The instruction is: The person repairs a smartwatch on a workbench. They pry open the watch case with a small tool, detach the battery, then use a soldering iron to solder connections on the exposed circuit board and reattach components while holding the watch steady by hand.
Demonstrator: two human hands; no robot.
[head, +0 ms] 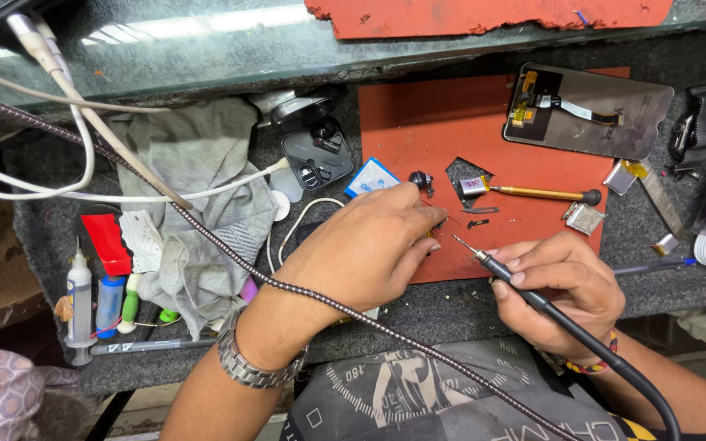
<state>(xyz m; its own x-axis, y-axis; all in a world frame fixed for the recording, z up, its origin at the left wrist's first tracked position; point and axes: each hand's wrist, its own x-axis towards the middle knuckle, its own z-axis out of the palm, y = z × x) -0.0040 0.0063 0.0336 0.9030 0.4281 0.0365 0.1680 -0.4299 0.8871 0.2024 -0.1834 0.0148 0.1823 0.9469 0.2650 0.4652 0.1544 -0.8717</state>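
**Gripping a black soldering pen over a red work mat**

Holding the black soldering pen [507,278] like a pencil, the right hand [561,286] has its fingers curled tight around the barrel, with the fine tip aimed up and left toward the other hand. The pen's thick black cable runs off toward the near right corner. The left hand [365,249] rests palm-down on the near left edge of the red mat [406,122], fingertips pressed together on something small that the fingers hide; what it pinches cannot be told. A metal watch [251,367] circles that wrist.

Just beyond the fingertips lie a small black part [421,180] and a brass-handled screwdriver [537,193]. Farther right on the mat sits a phone screen panel [590,110], face down. To the left lie an open black earbud case [318,151], a grey cloth [198,163], white cables [83,163], and a syringe [80,302] among tubes at the near left.
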